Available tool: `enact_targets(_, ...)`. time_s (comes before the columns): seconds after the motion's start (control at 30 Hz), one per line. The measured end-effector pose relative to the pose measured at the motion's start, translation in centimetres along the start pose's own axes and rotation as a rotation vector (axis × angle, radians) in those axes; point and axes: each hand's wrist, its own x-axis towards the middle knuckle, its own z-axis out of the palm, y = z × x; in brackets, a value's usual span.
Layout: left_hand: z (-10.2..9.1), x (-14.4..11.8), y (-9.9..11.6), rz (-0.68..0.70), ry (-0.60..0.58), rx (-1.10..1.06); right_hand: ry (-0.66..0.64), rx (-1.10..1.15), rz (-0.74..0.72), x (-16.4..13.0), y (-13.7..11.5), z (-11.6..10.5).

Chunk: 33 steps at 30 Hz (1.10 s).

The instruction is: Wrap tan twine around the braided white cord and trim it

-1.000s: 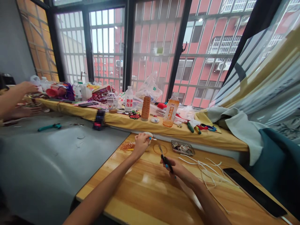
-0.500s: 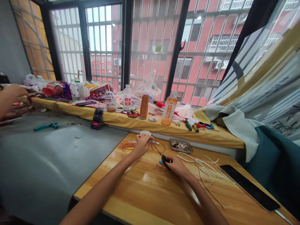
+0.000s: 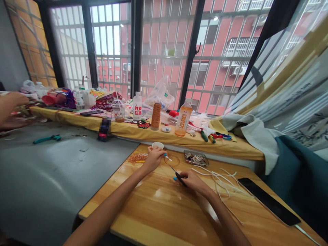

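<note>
My left hand (image 3: 153,159) pinches a short white cord piece (image 3: 168,157), whose tip sticks out past the fingers with what looks like a bit of orange on it. A thin orange-brown thread (image 3: 178,160) curves in a loop on the table below it. In my right hand (image 3: 192,181) are black-handled scissors (image 3: 181,179), their slim blades pointing up and left toward the cord piece, with a small gap between. Beside my left hand lie a tangle of orange and white thread scraps (image 3: 135,158) and a white cup (image 3: 157,145).
A clear box of small pieces (image 3: 196,158), loose white cords (image 3: 220,181) and a phone (image 3: 269,201) lie to the right. On the yellow-covered ledge stand a thread spool (image 3: 155,117) and an orange drink bottle (image 3: 183,119). Another person's hand (image 3: 12,104) is at far left.
The scissors' handles have come together and the blades look closed. The white cord piece in my left hand now tilts downward. The view has shifted slightly.
</note>
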Motion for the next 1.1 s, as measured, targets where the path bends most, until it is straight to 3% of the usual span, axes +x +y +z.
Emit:
enact_targets(0.47,0.4,-0.1,0.1,-0.002,-0.099,0.002,0.021,-0.063,-0.07,0.1,0.5,-0.1)
enact_targets(0.77,0.7,-0.1,-0.2,-0.014,-0.101,0.03,0.024,-0.035,-0.111,-0.4,-0.3,-0.5)
enact_targets(0.93,0.6,0.0,-0.4,-0.093,-0.047,0.069,-0.009,0.068,0.028,-0.7,-0.4,-1.1)
enact_targets(1.1,0.5,-0.2,-0.3,-0.019,-0.025,0.067,-0.005,0.04,0.048,-0.5,0.1,-0.8)
